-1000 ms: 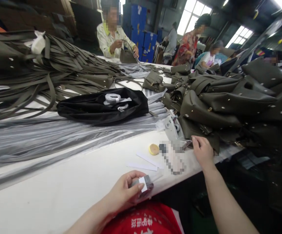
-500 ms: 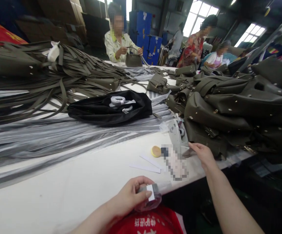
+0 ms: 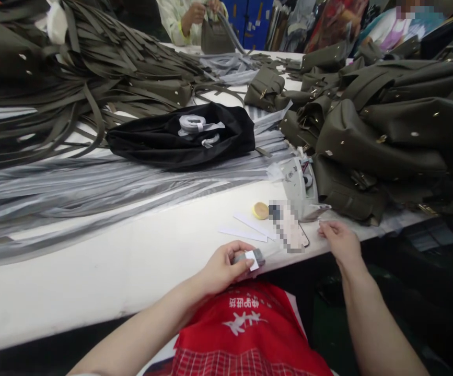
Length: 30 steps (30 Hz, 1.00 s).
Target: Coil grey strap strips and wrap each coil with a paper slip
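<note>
My left hand (image 3: 226, 266) is closed around a small grey rolled bundle (image 3: 260, 256) at the table's front edge. A white paper piece (image 3: 252, 259) lies across the bundle, under my thumb. My right hand (image 3: 339, 240) is closed in a pinch at the table edge; something tiny and pale may be at its fingertips, too small to name. Just beyond it stands a pale dispenser-like device (image 3: 294, 183) with clear film at its base. Between my hands lie a phone (image 3: 289, 230), a round yellow-rimmed disc (image 3: 260, 210) and white paper strips (image 3: 244, 233).
Olive bags (image 3: 391, 141) are heaped on the right of the white table (image 3: 93, 282). A black bag (image 3: 151, 138) with a coiled grey strap lies in the middle. Long straps (image 3: 104, 57) cover the left. Across the table, a co-worker's hands (image 3: 195, 15) hold an olive bag.
My head view has tilted down, showing more of my red apron. My right hand has drawn back from the device towards the table edge. The left still holds the bundle.
</note>
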### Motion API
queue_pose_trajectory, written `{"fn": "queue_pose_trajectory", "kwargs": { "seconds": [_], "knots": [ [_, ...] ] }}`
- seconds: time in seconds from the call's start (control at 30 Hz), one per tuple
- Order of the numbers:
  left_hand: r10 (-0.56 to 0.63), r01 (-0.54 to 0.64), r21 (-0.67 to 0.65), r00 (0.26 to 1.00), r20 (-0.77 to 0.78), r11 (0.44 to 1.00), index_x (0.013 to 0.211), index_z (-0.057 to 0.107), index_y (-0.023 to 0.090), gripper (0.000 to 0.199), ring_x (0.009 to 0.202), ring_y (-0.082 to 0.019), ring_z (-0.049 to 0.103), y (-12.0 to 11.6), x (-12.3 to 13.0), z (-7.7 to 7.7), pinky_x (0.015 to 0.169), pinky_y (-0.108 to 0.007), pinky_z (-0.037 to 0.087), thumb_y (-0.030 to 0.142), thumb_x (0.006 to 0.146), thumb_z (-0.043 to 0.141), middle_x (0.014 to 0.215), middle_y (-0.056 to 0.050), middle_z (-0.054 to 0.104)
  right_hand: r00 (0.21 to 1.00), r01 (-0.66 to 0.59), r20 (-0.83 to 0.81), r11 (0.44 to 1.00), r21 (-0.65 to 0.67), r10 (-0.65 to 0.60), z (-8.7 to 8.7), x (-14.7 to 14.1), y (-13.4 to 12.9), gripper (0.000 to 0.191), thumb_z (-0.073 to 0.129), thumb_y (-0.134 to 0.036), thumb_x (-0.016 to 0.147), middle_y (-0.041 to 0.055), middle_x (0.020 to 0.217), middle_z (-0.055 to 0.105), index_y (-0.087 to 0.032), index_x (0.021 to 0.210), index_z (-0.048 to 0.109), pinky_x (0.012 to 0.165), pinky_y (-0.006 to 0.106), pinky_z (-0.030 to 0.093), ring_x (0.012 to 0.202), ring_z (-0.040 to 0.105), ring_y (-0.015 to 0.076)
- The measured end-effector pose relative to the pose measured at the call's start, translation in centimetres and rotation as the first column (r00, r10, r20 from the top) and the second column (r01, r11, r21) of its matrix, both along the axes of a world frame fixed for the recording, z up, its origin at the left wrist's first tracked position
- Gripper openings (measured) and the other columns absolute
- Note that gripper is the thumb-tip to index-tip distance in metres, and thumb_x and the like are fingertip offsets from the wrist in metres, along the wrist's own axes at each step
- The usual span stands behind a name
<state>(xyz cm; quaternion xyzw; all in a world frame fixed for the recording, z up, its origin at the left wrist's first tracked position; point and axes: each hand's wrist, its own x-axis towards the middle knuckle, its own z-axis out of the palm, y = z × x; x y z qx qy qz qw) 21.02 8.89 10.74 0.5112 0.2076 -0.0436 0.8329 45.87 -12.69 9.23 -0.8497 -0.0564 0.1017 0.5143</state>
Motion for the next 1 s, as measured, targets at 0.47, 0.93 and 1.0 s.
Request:
{"fn": "queue_pose_trajectory", "kwargs": {
  "seconds": [0.47, 0.93, 1.0],
  "knots": [
    [0.162, -0.185, 0.293, 0.982, 0.1, 0.938, 0.106, 0.058, 0.011, 0.038, 0.067, -0.012, 0.053, -0.6, -0.5, 0.2, 0.066, -0.025, 0.043, 0.038, 0.081, 0.066, 0.078, -0.002, 0.062, 0.795, -0.389, -0.323, 0.84, 0.377, 0.513, 2.8, -15.8, 6.4, 0.027, 0.069, -0.042, 0.081, -0.003, 0.057, 0.061, -0.02, 0.07, 0.06, 0.059, 0.024, 0.044, 0.056, 0.053, 0.0117],
    [0.246, -0.242, 0.422, 0.968, 0.046, 0.874, 0.103, 0.063, 0.014, 0.036, 0.068, -0.013, 0.053, -0.9, -1.7, -0.1, 0.065, -0.025, 0.045, 0.04, 0.079, 0.067, 0.078, -0.001, 0.064, 0.749, -0.394, -0.41, 0.848, 0.356, 0.52, 1.6, -16.9, 7.9, 0.04, 0.073, -0.055, 0.073, 0.0, 0.057, 0.064, -0.017, 0.065, 0.061, 0.059, 0.027, 0.049, 0.055, 0.057, 0.0137],
    [0.32, -0.29, 0.456, 0.947, 0.014, 0.841, 0.101, 0.064, 0.015, 0.034, 0.069, -0.015, 0.055, -1.4, -1.8, 0.0, 0.067, -0.028, 0.047, 0.037, 0.077, 0.069, 0.08, -0.002, 0.066, 0.686, -0.406, -0.449, 0.813, 0.417, 0.572, 1.8, -17.1, 8.1, 0.039, 0.072, -0.056, 0.073, 0.0039, 0.068, 0.071, -0.017, 0.073, 0.067, 0.069, 0.033, 0.055, 0.064, 0.065, 0.0183]
  ]
}}
